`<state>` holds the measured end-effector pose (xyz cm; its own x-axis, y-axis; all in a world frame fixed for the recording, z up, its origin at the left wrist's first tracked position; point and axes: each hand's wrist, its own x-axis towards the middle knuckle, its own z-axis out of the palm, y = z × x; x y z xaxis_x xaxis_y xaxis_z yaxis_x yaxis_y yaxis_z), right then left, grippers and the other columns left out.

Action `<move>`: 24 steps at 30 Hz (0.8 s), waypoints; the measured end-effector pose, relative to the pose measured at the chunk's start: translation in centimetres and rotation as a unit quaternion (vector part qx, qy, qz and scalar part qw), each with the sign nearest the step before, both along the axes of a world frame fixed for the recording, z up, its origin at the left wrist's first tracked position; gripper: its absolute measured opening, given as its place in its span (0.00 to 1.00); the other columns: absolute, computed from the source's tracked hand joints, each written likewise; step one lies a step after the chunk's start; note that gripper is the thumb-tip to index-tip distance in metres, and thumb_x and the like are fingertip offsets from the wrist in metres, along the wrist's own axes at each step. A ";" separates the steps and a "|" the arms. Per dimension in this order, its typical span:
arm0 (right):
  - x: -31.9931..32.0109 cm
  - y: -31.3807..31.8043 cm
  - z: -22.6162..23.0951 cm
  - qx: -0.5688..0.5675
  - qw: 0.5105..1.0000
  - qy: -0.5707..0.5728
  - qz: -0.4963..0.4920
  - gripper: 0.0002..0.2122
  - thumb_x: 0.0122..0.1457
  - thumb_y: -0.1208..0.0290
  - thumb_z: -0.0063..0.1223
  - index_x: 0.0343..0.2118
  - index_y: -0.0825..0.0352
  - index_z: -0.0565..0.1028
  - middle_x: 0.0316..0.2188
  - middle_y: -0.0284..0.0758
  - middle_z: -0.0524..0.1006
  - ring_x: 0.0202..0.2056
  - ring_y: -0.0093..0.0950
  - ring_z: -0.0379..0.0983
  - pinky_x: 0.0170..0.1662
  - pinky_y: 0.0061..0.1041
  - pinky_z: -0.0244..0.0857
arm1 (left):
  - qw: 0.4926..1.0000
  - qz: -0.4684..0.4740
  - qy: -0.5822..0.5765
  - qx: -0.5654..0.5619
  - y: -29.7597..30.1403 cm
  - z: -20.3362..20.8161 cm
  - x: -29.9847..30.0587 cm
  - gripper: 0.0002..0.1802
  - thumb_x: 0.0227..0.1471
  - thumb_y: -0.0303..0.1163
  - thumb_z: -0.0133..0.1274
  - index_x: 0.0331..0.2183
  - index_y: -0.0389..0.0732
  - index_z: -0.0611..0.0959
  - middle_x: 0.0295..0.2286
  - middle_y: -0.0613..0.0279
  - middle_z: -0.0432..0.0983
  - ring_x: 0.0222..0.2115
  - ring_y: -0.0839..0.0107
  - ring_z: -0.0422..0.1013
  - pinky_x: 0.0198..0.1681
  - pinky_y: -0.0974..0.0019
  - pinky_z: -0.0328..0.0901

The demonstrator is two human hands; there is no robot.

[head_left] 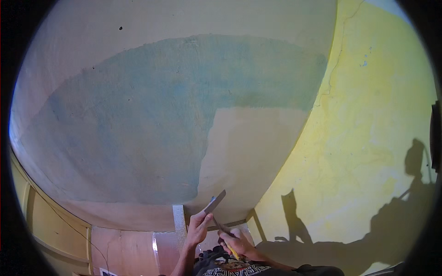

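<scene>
Grips a flat grey blade (217, 201) in the left hand (199, 228), at about half past six, with fingers closed on its lower end and its free end slanting up toward one o'clock. Clasps a yellow-handled tool (234, 253) in the right hand (235, 241), just before six o'clock, with fingers curled around it and its thin metal part pointing toward eleven, near the left hand; cannot tell whether touching the blade. Wears a dark shirt (216, 264) with pale print at six o'clock. Faces a beige-grey wall (221, 18) with a broad blue-green patch (142, 115) spreading from nine o'clock through twelve to one. Shows also a yellow wall (363, 115) at three o'clock, bearing a dark shadow (386, 230) at four, plus a pale post (179, 218) at seven and a wooden panel (60, 225) at eight.
</scene>
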<state>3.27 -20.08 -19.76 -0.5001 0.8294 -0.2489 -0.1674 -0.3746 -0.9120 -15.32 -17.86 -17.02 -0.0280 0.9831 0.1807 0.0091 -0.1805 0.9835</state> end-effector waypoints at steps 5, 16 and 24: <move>-0.4 0.9 4.3 -0.027 0.996 -0.050 -0.066 0.12 0.68 0.62 0.48 0.35 0.67 0.73 0.18 0.32 0.72 0.12 0.20 0.64 0.15 0.19 0.59 | 0.994 0.005 0.085 -0.070 -0.4 1.8 -1.4 0.19 0.65 0.33 0.49 0.53 0.31 0.77 0.30 0.75 0.67 0.33 0.82 0.58 0.36 0.76 0.58; 0.1 1.2 2.9 0.003 0.993 -0.077 -0.095 0.11 0.64 0.63 0.55 0.31 0.67 0.73 0.19 0.30 0.71 0.14 0.17 0.63 0.15 0.20 0.55 | 0.994 0.093 0.051 0.010 0.1 2.9 0.2 0.18 0.65 0.30 0.48 0.53 0.34 0.77 0.35 0.60 0.79 0.36 0.79 0.68 0.43 0.72 0.64; 1.5 1.4 3.6 0.029 0.996 -0.078 -0.035 0.12 0.65 0.65 0.53 0.30 0.69 0.74 0.19 0.32 0.73 0.13 0.18 0.65 0.15 0.20 0.56 | 0.994 0.052 0.085 0.039 0.4 1.8 0.1 0.16 0.63 0.32 0.50 0.51 0.39 0.80 0.18 0.69 0.55 0.21 0.82 0.53 0.23 0.71 0.50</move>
